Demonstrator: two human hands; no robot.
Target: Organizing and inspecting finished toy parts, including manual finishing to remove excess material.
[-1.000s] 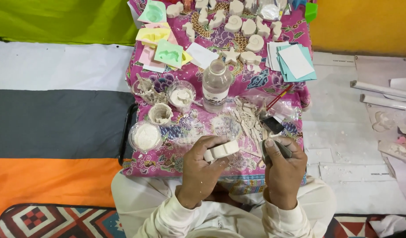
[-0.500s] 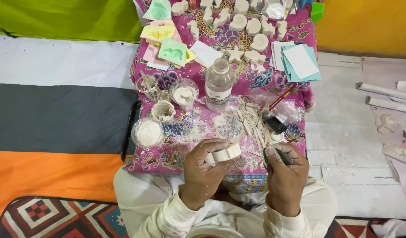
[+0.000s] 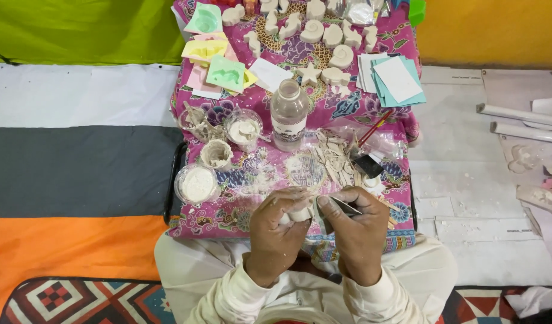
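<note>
Piece in hand: a small white plaster cast [image 3: 300, 211], held just above the near edge of the low desk covered in pink patterned cloth [image 3: 402, 114], over the person's lap.
Left hand [image 3: 276, 231]: its fingers are curled around the cast and pinch it from below and from the side; most of the piece is hidden by them.
Right hand [image 3: 357, 231]: fingers pressed together around a thin grey metal blade [image 3: 346, 207], whose tip lies at the edge of the cast.
Step judged: trimming or scraping the cast's edge appears to be under way; how much of the edge is cleaned I cannot tell, as the fingers cover it.
Done, as it looks: a row of white plaster shapes, shells and a star [image 3: 324, 42], lies at the far side of the desk, and a heap of pale plaster shavings [image 3: 336, 159] sits just beyond the hands.
Materials near: a round clear tub of white powder [image 3: 198, 183], two small cups caked with plaster [image 3: 243, 129], a clear plastic bottle [image 3: 288, 114], and pastel green, yellow and pink moulds [image 3: 219, 51].
Left, as it looks: finishing this one piece; no other untrimmed cast can be told apart.
</note>
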